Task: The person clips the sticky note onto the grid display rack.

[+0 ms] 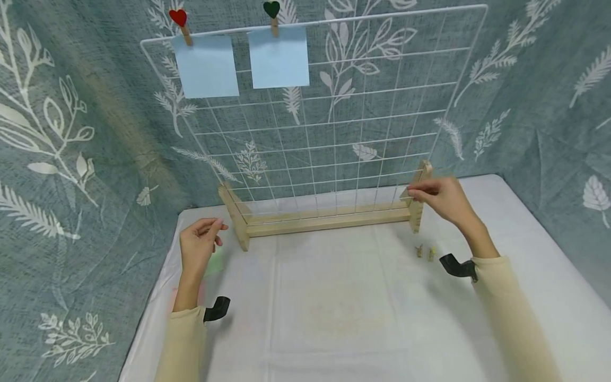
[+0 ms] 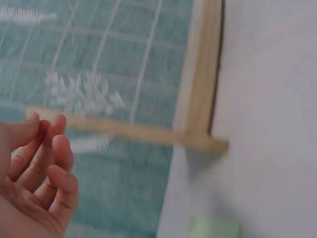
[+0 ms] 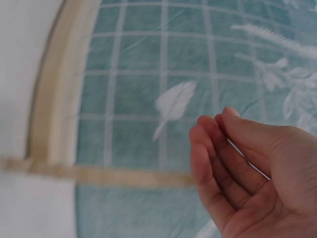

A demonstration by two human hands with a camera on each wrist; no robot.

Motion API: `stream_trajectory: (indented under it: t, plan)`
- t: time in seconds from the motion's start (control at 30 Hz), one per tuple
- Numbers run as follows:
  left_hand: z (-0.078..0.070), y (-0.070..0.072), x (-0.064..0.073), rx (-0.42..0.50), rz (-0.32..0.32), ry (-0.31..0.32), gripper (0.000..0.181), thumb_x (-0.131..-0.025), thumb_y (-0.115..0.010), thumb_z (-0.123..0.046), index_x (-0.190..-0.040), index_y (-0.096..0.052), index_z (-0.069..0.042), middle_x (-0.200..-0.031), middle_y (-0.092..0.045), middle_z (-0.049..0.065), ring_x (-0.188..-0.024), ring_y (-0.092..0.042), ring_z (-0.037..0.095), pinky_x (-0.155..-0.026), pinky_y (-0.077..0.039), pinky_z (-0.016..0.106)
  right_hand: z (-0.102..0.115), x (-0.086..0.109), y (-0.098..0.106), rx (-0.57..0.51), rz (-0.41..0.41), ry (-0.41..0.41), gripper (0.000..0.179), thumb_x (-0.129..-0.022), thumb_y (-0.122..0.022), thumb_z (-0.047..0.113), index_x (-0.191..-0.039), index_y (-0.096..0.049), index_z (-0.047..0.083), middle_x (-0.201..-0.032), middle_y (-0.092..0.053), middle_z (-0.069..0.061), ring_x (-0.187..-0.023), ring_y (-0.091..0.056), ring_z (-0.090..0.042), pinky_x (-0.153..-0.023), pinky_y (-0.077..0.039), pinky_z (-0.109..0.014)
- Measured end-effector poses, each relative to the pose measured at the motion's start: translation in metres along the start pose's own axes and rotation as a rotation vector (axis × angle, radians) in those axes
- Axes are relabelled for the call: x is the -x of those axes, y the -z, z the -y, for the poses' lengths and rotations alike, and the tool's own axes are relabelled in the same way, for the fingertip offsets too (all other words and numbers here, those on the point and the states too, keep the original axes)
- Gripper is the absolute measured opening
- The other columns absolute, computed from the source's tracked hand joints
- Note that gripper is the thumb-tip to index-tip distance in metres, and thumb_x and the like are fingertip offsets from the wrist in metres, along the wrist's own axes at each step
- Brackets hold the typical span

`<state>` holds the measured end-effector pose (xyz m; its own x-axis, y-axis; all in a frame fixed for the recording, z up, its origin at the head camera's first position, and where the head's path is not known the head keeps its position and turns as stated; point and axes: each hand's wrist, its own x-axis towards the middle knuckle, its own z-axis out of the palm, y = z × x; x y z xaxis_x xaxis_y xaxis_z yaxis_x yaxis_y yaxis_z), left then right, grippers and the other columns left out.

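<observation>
My left hand (image 1: 198, 245) is held in the air beside the left foot of the wooden stand, its fingers loosely bent and nothing visible between them. The right hand (image 1: 442, 198) hovers by the stand's right upright (image 1: 418, 199), thumb and fingertips close together with nothing showing in them. A white wire grid (image 1: 363, 127) stands upright in the wooden stand (image 1: 329, 222). On its top edge, a red heart clothespin (image 1: 179, 20) holds one light blue paper (image 1: 207, 69), and a dark green heart clothespin (image 1: 272, 11) holds another blue paper (image 1: 280, 61).
Two small clothespins (image 1: 419, 251) lie on the white tablecloth (image 1: 334, 313) below the right hand. A green sticky note (image 1: 214, 262) and a pink one (image 1: 174, 298) lie at the left, partly covered by the left arm. Patterned teal fabric (image 1: 86, 132) hangs behind.
</observation>
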<state>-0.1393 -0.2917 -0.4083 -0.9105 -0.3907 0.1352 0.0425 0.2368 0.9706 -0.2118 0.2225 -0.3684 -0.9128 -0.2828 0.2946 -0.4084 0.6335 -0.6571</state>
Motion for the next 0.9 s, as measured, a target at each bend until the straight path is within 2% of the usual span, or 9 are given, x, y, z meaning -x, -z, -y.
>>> stream_trajectory:
  t: [0.13, 0.27, 0.33, 0.43, 0.53, 0.6, 0.73, 0.8, 0.9]
  plan:
    - [0.008, 0.032, -0.004, 0.057, -0.037, 0.148, 0.008, -0.095, -0.066, -0.017, -0.095, -0.072, -0.012, -0.074, -0.072, -0.012, -0.05, -0.059, 0.01, -0.045, -0.043, 0.02, -0.021, 0.011, -0.001, 0.058, 0.022, -0.036, 0.026, -0.097, -0.064, 0.017, -0.109, -0.072, -0.005, -0.095, -0.072, -0.022, -0.08, -0.069, -0.034, -0.066, -0.055, -0.034]
    - [0.02, 0.058, -0.001, 0.004, -0.093, 0.218, 0.017, -0.096, -0.065, -0.02, -0.104, -0.07, -0.006, -0.072, -0.07, -0.016, -0.052, -0.059, 0.008, -0.046, -0.045, 0.019, -0.045, 0.026, -0.001, 0.084, 0.081, -0.105, 0.028, -0.097, -0.064, 0.017, -0.108, -0.071, -0.007, -0.095, -0.071, -0.023, -0.083, -0.068, -0.038, -0.071, -0.054, -0.049]
    - [0.028, 0.066, 0.005, -0.062, -0.126, 0.252, 0.025, -0.097, -0.063, -0.021, -0.111, -0.067, 0.0, -0.069, -0.068, -0.02, -0.052, -0.059, 0.008, -0.047, -0.045, 0.02, -0.057, 0.035, -0.002, 0.093, 0.125, -0.146, 0.027, -0.096, -0.065, 0.016, -0.108, -0.071, -0.008, -0.095, -0.072, -0.023, -0.084, -0.068, -0.037, -0.073, -0.054, -0.049]
    - [0.043, 0.078, 0.016, -0.156, -0.156, 0.292, 0.034, -0.098, -0.061, -0.021, -0.118, -0.062, 0.006, -0.064, -0.064, -0.026, -0.051, -0.058, 0.006, -0.047, -0.045, 0.02, -0.073, 0.047, -0.003, 0.103, 0.184, -0.183, 0.025, -0.094, -0.067, 0.014, -0.106, -0.072, -0.007, -0.097, -0.072, -0.022, -0.084, -0.069, -0.031, -0.072, -0.054, -0.041]
    - [0.054, 0.087, 0.026, -0.25, -0.17, 0.307, 0.036, -0.099, -0.06, -0.02, -0.12, -0.062, 0.009, -0.061, -0.06, -0.03, -0.051, -0.058, 0.005, -0.047, -0.047, 0.021, -0.085, 0.058, -0.006, 0.086, 0.228, -0.193, 0.021, -0.092, -0.069, 0.011, -0.105, -0.073, -0.005, -0.101, -0.071, -0.022, -0.081, -0.068, -0.023, -0.069, -0.053, -0.032]
    - [0.059, 0.093, 0.032, -0.315, -0.164, 0.31, 0.036, -0.098, -0.061, -0.018, -0.119, -0.062, 0.011, -0.062, -0.06, -0.024, -0.051, -0.057, 0.006, -0.047, -0.047, 0.023, -0.09, 0.065, -0.008, 0.053, 0.259, -0.209, 0.021, -0.091, -0.07, 0.01, -0.106, -0.073, -0.005, -0.103, -0.071, -0.022, -0.079, -0.066, -0.018, -0.067, -0.052, -0.028]
    - [0.067, 0.102, 0.043, -0.452, -0.134, 0.305, 0.036, -0.095, -0.064, -0.015, -0.115, -0.063, 0.015, -0.065, -0.063, -0.005, -0.049, -0.053, 0.01, -0.044, -0.044, 0.027, -0.099, 0.074, -0.013, -0.03, 0.333, -0.248, 0.025, -0.09, -0.071, 0.013, -0.108, -0.072, -0.005, -0.107, -0.07, -0.021, -0.083, -0.064, -0.014, -0.067, -0.051, -0.022]
    - [0.071, 0.104, 0.047, -0.531, -0.109, 0.295, 0.036, -0.093, -0.068, -0.015, -0.113, -0.065, 0.015, -0.066, -0.064, 0.001, -0.05, -0.051, 0.01, -0.044, -0.042, 0.027, -0.102, 0.078, -0.016, -0.038, 0.345, -0.249, 0.027, -0.089, -0.073, 0.016, -0.107, -0.073, -0.004, -0.107, -0.071, -0.019, -0.088, -0.064, -0.016, -0.07, -0.05, -0.022]
    - [0.077, 0.103, 0.051, -0.584, -0.095, 0.266, 0.038, -0.087, -0.074, -0.015, -0.109, -0.066, 0.014, -0.07, -0.067, 0.005, -0.054, -0.05, 0.007, -0.045, -0.042, 0.026, -0.105, 0.08, -0.02, -0.008, 0.33, -0.237, 0.028, -0.088, -0.075, 0.02, -0.105, -0.074, -0.002, -0.104, -0.072, -0.016, -0.092, -0.064, -0.019, -0.075, -0.05, -0.025]
